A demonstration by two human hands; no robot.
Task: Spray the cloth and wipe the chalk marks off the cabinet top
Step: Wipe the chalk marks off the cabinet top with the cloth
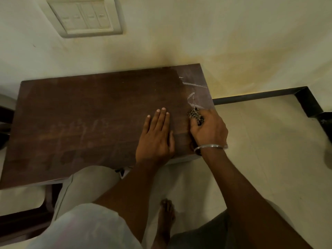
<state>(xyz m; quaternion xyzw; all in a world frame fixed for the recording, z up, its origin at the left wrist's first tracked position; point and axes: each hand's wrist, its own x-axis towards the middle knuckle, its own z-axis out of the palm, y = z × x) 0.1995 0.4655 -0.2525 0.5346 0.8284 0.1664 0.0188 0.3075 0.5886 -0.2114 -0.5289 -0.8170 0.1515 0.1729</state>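
A dark brown wooden cabinet top (93,112) fills the middle of the head view. White chalk marks (193,94) streak its far right end. My right hand (209,130) presses a bunched, dark patterned cloth (195,115) onto the top near the right edge, just below the chalk marks. A metal bangle sits on that wrist. My left hand (155,137) lies flat on the wood, fingers together, just left of the right hand. No spray bottle is in view.
A cream wall with a switch plate (84,17) stands behind the cabinet. Pale floor tiles (260,141) with a black skirting (260,94) lie to the right. My bare foot (166,218) and knee are below the front edge.
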